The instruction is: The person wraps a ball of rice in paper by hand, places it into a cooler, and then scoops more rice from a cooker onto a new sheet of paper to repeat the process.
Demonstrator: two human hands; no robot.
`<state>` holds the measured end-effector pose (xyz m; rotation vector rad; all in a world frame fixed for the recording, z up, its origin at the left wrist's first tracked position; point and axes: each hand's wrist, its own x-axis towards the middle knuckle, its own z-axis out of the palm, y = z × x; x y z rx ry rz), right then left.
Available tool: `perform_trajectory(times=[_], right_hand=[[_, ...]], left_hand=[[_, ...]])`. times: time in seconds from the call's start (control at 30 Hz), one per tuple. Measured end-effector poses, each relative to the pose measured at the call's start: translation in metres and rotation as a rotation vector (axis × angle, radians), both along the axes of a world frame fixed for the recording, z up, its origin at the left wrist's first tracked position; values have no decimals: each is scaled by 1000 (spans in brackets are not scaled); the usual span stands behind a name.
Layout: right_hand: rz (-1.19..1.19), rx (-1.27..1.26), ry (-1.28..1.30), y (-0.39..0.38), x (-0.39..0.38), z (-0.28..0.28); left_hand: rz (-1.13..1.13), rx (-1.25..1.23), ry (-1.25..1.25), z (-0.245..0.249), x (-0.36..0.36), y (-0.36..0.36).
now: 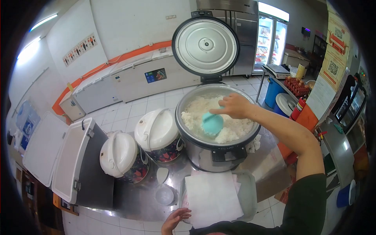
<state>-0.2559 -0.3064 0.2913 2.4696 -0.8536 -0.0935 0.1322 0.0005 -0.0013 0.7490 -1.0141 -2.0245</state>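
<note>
Turquoise scoop at the rice inside the open cooker, held in the right hand.
The right hand's fingers are closed round the scoop's handle; the left hand, partly open with fingers loosely bent, is at the white paper's left edge, and whether it touches, I cannot tell.

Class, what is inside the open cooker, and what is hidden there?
White rice is visible inside the cooker. The right hand holds a scoop that hides some rice; the rice covers the cooker's bottom from view.
</note>
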Motion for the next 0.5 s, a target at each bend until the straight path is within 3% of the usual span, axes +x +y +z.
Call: perform_trajectory(times=[0.07,0.13,0.17,0.23,0.5], right_hand=[[0,-11,-37,-4,3,6],[-469,134,-87,-7,15,6],[-472,139,-86,-8,21,2],[-595,228,150,-12,33,-6],[-712,485,29,22,77,36]], left_hand=[[14,9,11,-3,3,1],[27,25,23,-6,4,3],[15,17,25,-7,5,3],[2,6,29,-7,7,2],[27,14,42,-15,19,6]])
